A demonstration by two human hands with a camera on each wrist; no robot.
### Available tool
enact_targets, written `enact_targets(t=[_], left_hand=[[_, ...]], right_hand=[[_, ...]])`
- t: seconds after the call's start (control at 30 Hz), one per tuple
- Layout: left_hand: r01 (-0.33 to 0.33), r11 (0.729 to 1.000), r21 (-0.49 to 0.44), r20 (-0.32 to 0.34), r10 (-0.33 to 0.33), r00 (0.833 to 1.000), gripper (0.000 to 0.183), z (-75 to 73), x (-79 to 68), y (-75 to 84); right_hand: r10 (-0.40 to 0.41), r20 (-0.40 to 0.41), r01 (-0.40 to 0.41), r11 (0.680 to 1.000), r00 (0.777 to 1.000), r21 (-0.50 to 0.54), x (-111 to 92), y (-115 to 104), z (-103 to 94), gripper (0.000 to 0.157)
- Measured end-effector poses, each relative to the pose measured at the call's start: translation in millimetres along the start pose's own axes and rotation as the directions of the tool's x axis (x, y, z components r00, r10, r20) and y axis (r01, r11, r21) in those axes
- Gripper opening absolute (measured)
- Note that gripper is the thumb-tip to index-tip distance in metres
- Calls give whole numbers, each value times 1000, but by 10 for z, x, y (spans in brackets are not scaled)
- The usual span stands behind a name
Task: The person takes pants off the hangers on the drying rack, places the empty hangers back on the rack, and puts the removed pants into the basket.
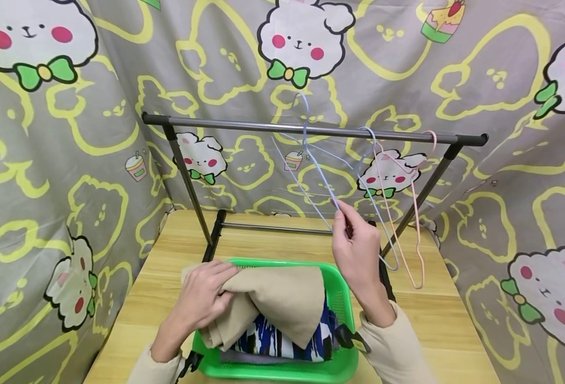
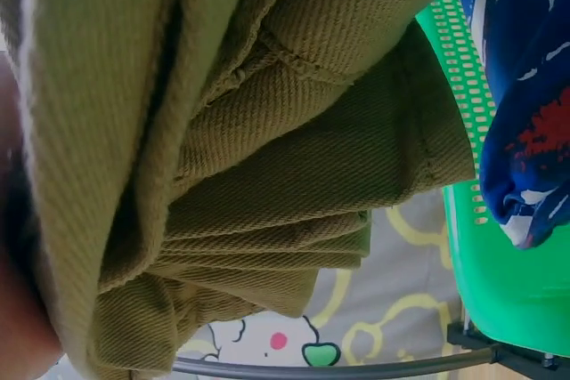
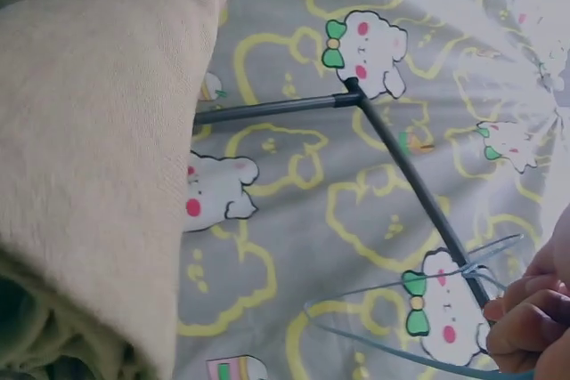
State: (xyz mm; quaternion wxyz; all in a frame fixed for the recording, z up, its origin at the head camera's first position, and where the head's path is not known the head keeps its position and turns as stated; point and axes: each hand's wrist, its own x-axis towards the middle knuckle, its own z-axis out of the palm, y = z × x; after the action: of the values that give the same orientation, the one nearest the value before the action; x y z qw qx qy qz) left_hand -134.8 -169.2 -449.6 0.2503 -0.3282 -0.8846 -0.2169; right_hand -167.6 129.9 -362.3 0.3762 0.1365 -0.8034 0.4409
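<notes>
My left hand grips a folded khaki twill garment over the green basket. Close up in the left wrist view, the garment's layered folds and seams fill much of the picture. My right hand pinches one side of a light blue hanger with thumb and fingers. That hanger's hook stands above the rack's rod, its neck crossing the rod. In the right wrist view the hanger extends left from the hand. Beneath the khaki cloth lies a blue, white and black patterned garment.
A dark metal rack stands on the wooden table. From its right half hang another blue hanger and a pink hanger. The green basket sits in front. Cartoon-print curtains enclose the back and sides.
</notes>
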Motion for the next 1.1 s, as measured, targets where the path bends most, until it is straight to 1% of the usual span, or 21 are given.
enact_targets(t=[0.1,0.23,0.37,0.47,0.57,0.7,0.8,0.87,0.97,1.1], left_hand=[[12,1000,6,-10,-12,1000,33,6,-20,-10],[21,1000,5,-8,-21,1000,33,14,-32,-17],[21,1000,3,-11,-21,1000,35,30,-26,-26],[7,1000,3,-16,-7,1000,35,46,-17,-32],[1,1000,-1,-13,-1,1000,34,56,-16,-32],[3,1000,-13,-7,-3,1000,31,59,-23,-19],[0,1000,-18,-18,-1,1000,31,60,-25,-13],[-1,1000,-20,-25,1,1000,32,64,-19,-11],[-5,1000,-25,-28,5,1000,32,80,-3,-12],[-21,999,-27,-22,21,1000,30,102,23,-12]], right_hand=[[-7,12,7,1000,1000,-12,-5,39,97,26],[1,51,0,1000,999,-20,-57,94,167,26],[20,105,-16,999,994,-32,-115,136,176,25],[21,124,-18,999,992,-31,-145,166,170,24],[21,141,-19,1000,990,-18,-147,176,170,24],[40,190,-39,999,981,-7,-142,169,171,27],[57,229,-57,998,972,-8,-159,172,145,30],[52,237,-53,999,970,-6,-185,179,114,32],[31,223,-22,999,974,-39,-239,173,31,40],[27,217,1,992,976,-129,-284,94,-117,51]])
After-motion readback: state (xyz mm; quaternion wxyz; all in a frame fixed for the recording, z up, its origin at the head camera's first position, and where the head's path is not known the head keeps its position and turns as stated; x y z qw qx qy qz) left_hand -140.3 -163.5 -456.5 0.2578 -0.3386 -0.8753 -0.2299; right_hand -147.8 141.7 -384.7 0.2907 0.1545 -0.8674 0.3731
